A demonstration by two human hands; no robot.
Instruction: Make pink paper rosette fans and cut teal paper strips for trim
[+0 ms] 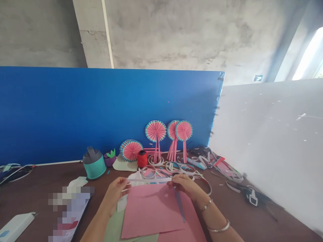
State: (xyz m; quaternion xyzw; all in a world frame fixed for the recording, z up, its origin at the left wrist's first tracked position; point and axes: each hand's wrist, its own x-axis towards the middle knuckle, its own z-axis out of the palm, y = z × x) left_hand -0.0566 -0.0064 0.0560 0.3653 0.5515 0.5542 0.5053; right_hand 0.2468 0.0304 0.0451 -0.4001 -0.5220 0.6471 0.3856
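Observation:
A narrow whitish strip of tape (151, 180) is stretched along the far edge of a pink paper sheet (151, 211). My left hand (116, 191) pinches the strip near its left end, by the sheet's upper left corner. Near the upper right corner, my right hand (185, 184) grips it between closed fingers. From the right hand, a loose tail of the strip (179, 205) hangs down over the sheet. More pink paper (194, 222) and a pale green sheet (114, 228) lie underneath.
Pleated pink paper fans (155, 131) lean on the blue partition (75, 111). Behind the hands are tape rolls (148, 172), a red thread spool (142, 158) and paper scraps. A teal container (94, 166) stands left. Black-handled scissors (252, 196) lie right; a white box (16, 227) lies far left.

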